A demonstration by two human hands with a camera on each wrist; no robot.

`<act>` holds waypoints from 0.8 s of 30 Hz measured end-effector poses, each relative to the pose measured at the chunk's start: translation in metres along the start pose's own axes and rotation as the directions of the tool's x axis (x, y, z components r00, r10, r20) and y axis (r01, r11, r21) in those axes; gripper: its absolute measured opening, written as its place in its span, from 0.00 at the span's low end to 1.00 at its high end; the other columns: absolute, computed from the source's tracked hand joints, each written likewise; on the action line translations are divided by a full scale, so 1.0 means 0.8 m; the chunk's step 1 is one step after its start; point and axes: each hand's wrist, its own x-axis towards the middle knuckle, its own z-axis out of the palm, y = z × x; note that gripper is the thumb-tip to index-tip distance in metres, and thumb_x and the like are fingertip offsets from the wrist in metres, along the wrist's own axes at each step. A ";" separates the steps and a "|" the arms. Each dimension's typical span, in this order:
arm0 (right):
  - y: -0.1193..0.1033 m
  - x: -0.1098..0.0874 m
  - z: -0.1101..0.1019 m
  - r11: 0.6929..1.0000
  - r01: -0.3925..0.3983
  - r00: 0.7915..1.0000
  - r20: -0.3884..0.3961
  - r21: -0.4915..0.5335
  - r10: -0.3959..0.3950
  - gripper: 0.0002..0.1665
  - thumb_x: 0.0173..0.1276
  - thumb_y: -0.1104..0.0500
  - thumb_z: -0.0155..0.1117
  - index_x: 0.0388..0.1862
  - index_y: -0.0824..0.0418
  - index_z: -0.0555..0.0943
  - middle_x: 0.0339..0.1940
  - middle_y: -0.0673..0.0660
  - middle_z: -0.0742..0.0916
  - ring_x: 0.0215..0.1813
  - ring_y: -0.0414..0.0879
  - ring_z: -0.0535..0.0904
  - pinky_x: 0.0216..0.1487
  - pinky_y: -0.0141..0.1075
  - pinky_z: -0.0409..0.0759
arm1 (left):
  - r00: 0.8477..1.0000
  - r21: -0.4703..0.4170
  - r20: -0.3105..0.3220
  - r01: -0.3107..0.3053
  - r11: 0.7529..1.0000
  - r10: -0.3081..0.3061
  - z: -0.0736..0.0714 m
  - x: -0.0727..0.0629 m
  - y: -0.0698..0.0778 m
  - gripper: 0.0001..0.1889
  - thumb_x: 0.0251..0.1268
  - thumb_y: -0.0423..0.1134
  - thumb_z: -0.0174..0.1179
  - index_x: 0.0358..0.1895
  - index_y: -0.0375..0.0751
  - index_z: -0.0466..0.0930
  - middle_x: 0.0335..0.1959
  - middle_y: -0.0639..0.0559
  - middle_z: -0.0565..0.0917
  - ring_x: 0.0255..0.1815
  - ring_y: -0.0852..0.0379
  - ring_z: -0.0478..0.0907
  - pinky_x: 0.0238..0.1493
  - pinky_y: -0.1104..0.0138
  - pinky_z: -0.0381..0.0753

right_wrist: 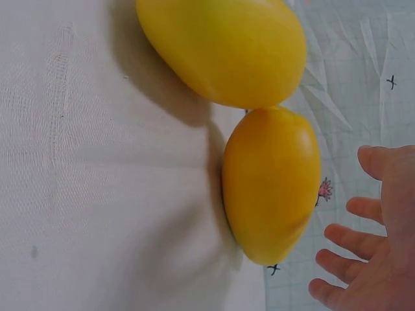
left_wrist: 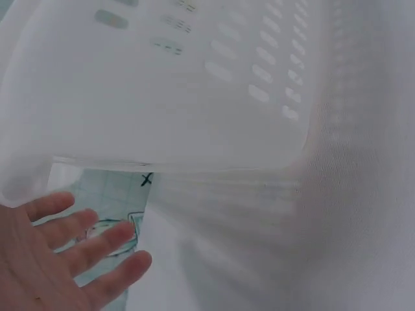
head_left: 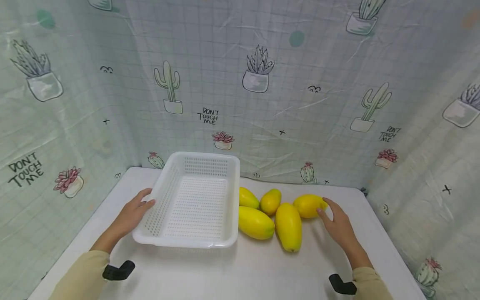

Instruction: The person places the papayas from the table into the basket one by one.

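A white perforated plastic basket (head_left: 196,208) stands on the left half of the table, its slotted floor in sight. My left hand (head_left: 131,212) is at the basket's left side; in the left wrist view its fingers (left_wrist: 97,249) spread out below the basket's outer wall (left_wrist: 162,103), not curled round it. Right of the basket lie several yellow mangoes. My right hand (head_left: 339,223) is beside the rightmost mango (head_left: 308,206), thumb and fingers apart. The right wrist view shows that mango (right_wrist: 272,188) with a gap between it and the relaxed fingers (right_wrist: 347,243).
One mango (head_left: 288,227) lies lengthwise at the front of the group, another (head_left: 256,223) close against the basket's right side. The white-covered table (head_left: 262,273) ends at a cactus-print curtain (head_left: 281,108) at the back and both sides.
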 end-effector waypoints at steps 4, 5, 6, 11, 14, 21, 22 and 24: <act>0.000 0.002 -0.001 1.000 -0.006 1.000 0.004 0.003 0.006 0.39 0.76 0.43 0.48 0.75 0.63 0.55 0.75 0.71 0.60 0.75 0.69 0.53 0.71 0.64 0.53 | 0.999 -0.107 0.044 0.020 0.994 -0.015 -0.003 0.006 -0.010 0.32 0.77 0.53 0.33 0.75 0.36 0.47 0.66 0.30 0.67 0.59 0.36 0.73 0.57 0.44 0.73; 0.000 0.002 -0.002 1.000 -0.009 1.000 0.005 0.003 0.009 0.39 0.76 0.43 0.48 0.75 0.63 0.55 0.75 0.71 0.60 0.75 0.69 0.53 0.71 0.64 0.53 | 0.999 -0.127 0.038 0.017 0.992 -0.012 -0.001 0.010 -0.018 0.32 0.77 0.54 0.33 0.75 0.37 0.49 0.66 0.32 0.68 0.58 0.39 0.74 0.57 0.46 0.74; 0.000 0.003 -0.002 1.000 -0.011 1.000 0.007 0.004 0.011 0.39 0.75 0.44 0.48 0.75 0.63 0.55 0.75 0.71 0.60 0.75 0.69 0.53 0.71 0.64 0.53 | 1.000 -0.142 0.031 0.012 0.990 -0.008 0.001 0.015 -0.027 0.32 0.77 0.55 0.33 0.74 0.39 0.52 0.65 0.34 0.70 0.57 0.43 0.75 0.56 0.49 0.75; -0.001 0.004 -0.002 1.000 -0.018 1.000 0.009 -0.005 0.018 0.38 0.76 0.44 0.48 0.75 0.64 0.56 0.75 0.71 0.61 0.75 0.69 0.53 0.71 0.64 0.53 | 0.999 -0.225 0.013 -0.038 0.974 0.042 0.016 0.043 -0.086 0.30 0.75 0.60 0.35 0.71 0.48 0.59 0.64 0.44 0.73 0.60 0.51 0.72 0.59 0.44 0.69; 0.000 0.005 -0.001 1.000 -0.018 1.000 0.010 -0.011 0.018 0.38 0.76 0.44 0.48 0.75 0.64 0.57 0.75 0.71 0.61 0.75 0.69 0.54 0.71 0.64 0.54 | 0.998 -0.274 0.013 -0.052 0.960 0.058 0.024 0.056 -0.113 0.31 0.73 0.64 0.36 0.71 0.52 0.60 0.65 0.46 0.71 0.62 0.54 0.70 0.63 0.37 0.62; 0.004 0.007 0.001 1.000 -0.008 1.000 0.003 -0.006 0.008 0.38 0.76 0.43 0.48 0.75 0.64 0.57 0.74 0.71 0.62 0.75 0.68 0.54 0.71 0.64 0.54 | 0.996 -0.341 0.028 -0.070 0.937 0.084 0.012 0.034 -0.075 0.33 0.73 0.63 0.37 0.70 0.45 0.60 0.66 0.41 0.70 0.55 0.71 0.71 0.65 0.34 0.57; 0.004 0.007 0.001 1.000 -0.007 1.000 0.002 -0.004 0.007 0.38 0.76 0.43 0.48 0.75 0.64 0.57 0.74 0.71 0.62 0.75 0.69 0.54 0.71 0.64 0.54 | 0.996 -0.345 0.034 -0.062 0.937 0.079 0.008 0.028 -0.063 0.31 0.75 0.59 0.37 0.70 0.43 0.60 0.66 0.39 0.69 0.54 0.73 0.71 0.66 0.34 0.56; 0.004 0.008 0.002 1.000 -0.001 1.000 -0.001 -0.004 0.001 0.38 0.76 0.44 0.48 0.75 0.64 0.57 0.74 0.71 0.62 0.75 0.69 0.54 0.71 0.64 0.54 | 0.997 -0.341 0.044 -0.048 0.939 0.067 0.001 0.018 -0.046 0.27 0.77 0.51 0.37 0.70 0.39 0.60 0.67 0.37 0.69 0.52 0.75 0.70 0.66 0.33 0.55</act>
